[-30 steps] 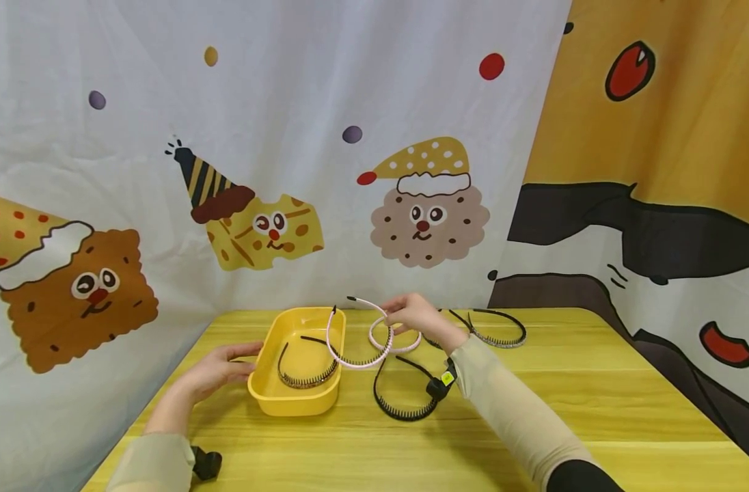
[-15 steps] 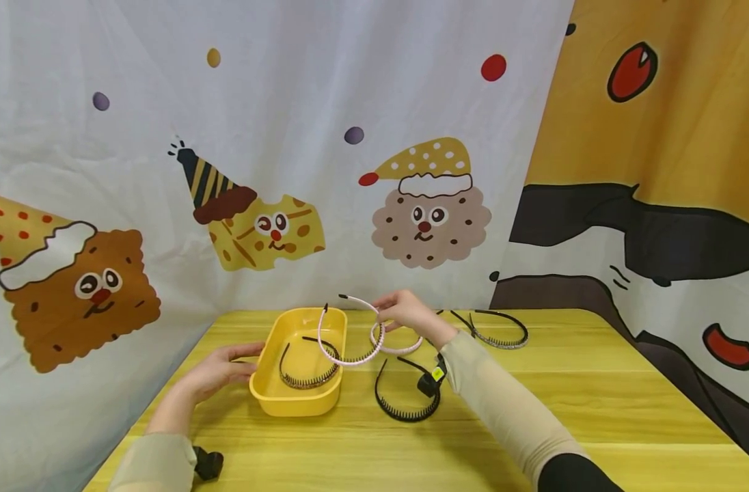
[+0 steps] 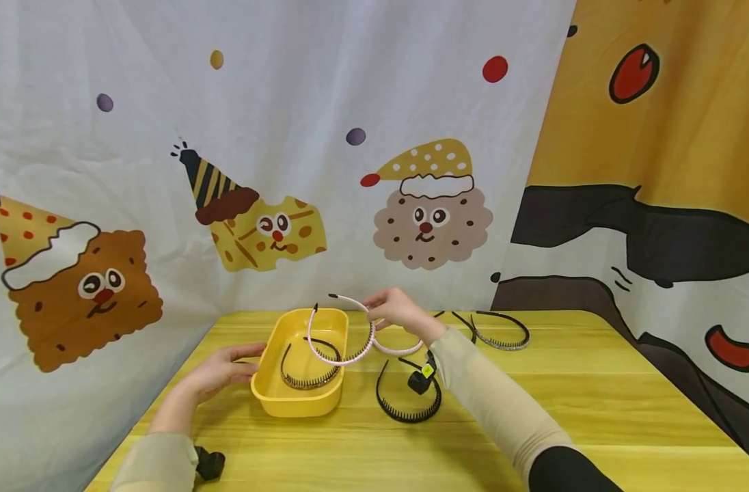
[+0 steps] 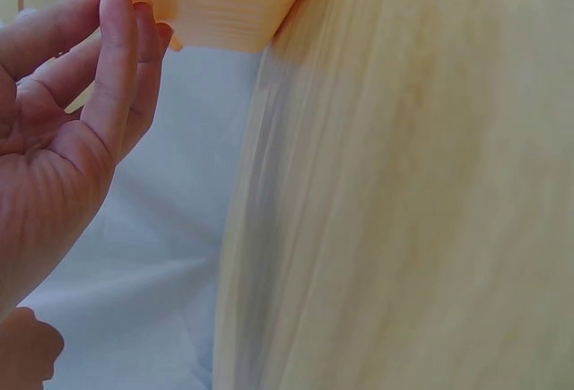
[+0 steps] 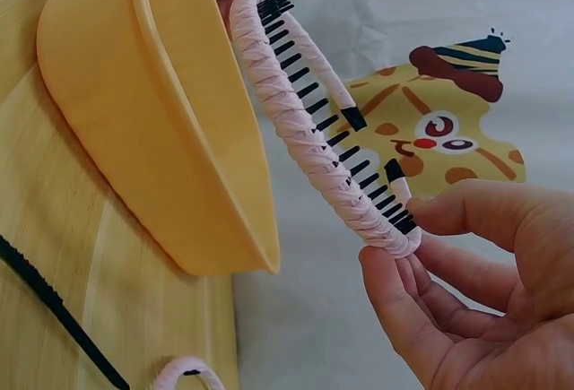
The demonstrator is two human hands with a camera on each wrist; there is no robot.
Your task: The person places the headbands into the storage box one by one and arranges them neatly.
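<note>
Closest in, the left hand [image 3: 223, 369] has its fingers mostly straight, tips against the side of the yellow tub [image 3: 294, 408], steadying it; right beside the tub, a black band [image 3: 411, 417] lies on the surface [image 3: 325, 458]; inside the tub, a brown band [image 3: 309, 385] sits teeth up; and here's the action: the right hand [image 3: 399, 311] pinches a pink band [image 5: 309, 143] between thumb and fingers, holding it aloft by the tub's right rim, though how far over the opening is hard to call; this looks like the carrying stage of filling the tub; the next move seems to call for a touch more left, then a gentle lowering beside the brown band; behind, a second pink band [image 3: 399, 351] rests on the surface; farther right, a dark band [image 3: 474, 333], partly hidden, and a silver band [image 3: 504, 346]; at the back, a cartoon curtain [image 3: 276, 102]; no brand, label or writing readable anywhere.
</note>
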